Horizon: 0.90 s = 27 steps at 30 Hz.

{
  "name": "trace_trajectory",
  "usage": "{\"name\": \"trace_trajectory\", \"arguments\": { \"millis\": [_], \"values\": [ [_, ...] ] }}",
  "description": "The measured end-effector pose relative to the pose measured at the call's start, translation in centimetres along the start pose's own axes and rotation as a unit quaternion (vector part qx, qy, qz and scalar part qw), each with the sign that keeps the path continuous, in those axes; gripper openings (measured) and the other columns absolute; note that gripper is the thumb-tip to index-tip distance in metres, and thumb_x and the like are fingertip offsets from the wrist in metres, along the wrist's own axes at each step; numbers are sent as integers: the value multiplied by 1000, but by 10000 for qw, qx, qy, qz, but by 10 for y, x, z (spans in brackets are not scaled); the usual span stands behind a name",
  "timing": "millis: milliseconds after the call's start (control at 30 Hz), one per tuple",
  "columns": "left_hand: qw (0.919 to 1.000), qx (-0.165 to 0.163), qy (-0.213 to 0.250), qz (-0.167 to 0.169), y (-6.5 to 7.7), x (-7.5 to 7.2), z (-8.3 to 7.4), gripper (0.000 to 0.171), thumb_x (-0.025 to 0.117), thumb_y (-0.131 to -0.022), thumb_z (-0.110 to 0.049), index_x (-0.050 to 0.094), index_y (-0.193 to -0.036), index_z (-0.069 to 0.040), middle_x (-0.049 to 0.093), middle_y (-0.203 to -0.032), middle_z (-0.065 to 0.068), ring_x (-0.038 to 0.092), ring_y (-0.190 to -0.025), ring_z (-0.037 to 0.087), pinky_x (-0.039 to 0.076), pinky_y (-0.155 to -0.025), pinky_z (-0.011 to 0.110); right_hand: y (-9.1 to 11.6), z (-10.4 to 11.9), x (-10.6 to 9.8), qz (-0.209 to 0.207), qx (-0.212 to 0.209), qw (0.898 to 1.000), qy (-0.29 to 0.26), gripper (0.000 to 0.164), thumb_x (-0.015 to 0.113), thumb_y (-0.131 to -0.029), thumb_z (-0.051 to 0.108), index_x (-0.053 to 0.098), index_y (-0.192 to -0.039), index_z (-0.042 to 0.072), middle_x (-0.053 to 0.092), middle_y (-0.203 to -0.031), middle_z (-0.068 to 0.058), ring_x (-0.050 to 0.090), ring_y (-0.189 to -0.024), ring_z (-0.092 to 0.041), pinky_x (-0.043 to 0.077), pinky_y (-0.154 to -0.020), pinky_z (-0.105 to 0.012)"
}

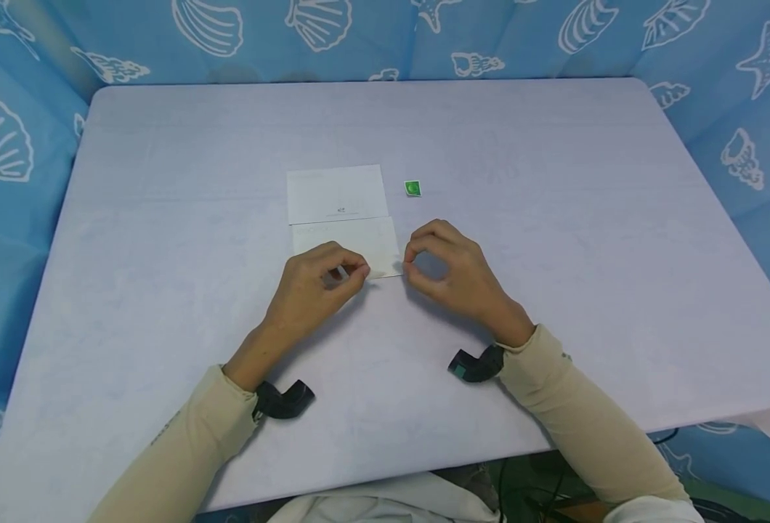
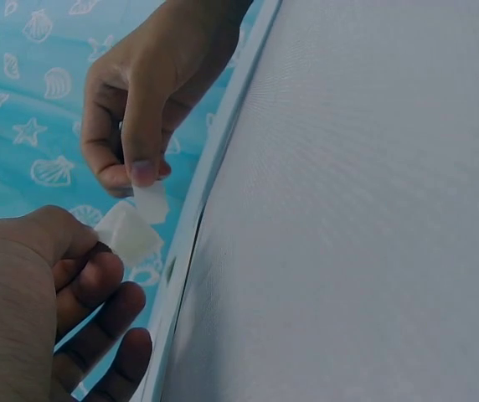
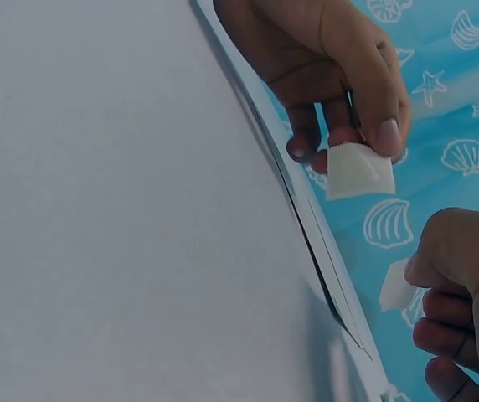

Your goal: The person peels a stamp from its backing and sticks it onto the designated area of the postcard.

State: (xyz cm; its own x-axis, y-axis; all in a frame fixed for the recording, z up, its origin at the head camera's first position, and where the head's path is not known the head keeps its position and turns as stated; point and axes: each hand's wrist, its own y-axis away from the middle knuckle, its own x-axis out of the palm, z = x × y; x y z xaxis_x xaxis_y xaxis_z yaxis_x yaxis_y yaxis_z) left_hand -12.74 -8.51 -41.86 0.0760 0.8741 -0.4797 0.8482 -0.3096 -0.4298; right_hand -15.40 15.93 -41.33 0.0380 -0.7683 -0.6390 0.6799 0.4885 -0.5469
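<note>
My left hand (image 1: 313, 280) pinches a small off-white square of paper (image 2: 129, 233) between thumb and fingertips. Opposite it, my right hand (image 1: 453, 272) holds a smaller white slip (image 3: 396, 286) at its thumb and index finger, the other fingers curled. Both hands hover over the near edge of a white paper rectangle (image 1: 346, 236), with a gap between them in the head view. Beyond it lies a second white paper rectangle (image 1: 335, 192) with a tiny printed mark. To its right is a small green stamp (image 1: 412, 189) with a white border.
A white cloth-covered table (image 1: 555, 218) spreads under everything. Blue curtains (image 1: 254, 43) with white shell prints hang behind and at the sides. A black wrist camera (image 1: 285, 400) sits at the left cuff and another black wrist camera (image 1: 477, 364) at the right one.
</note>
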Motion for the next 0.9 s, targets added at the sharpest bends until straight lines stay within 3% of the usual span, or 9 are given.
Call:
{"name": "trace_trajectory", "arguments": {
  "millis": [400,900],
  "values": [
    [10000,-16,-57,8,0,0,-2,4,72,-92,-8,76,-91,-9,69,-86,-4,61,-79,9,54,-70,28,1,-12,-9,-125,261,9994,196,12,72,-81,-5,67,-86,5,62,-97,-5,60,-92,-18,49,-83,-29],
    [10000,38,-30,-1,1,0,0,5,71,-93,-10,75,-91,-10,69,-87,-5,62,-81,10,54,-71,28,3,-23,-16,47,419,9977,522,14,73,-82,-4,67,-88,7,61,-100,-7,59,-96,-19,48,-85,-34]
  ]
}}
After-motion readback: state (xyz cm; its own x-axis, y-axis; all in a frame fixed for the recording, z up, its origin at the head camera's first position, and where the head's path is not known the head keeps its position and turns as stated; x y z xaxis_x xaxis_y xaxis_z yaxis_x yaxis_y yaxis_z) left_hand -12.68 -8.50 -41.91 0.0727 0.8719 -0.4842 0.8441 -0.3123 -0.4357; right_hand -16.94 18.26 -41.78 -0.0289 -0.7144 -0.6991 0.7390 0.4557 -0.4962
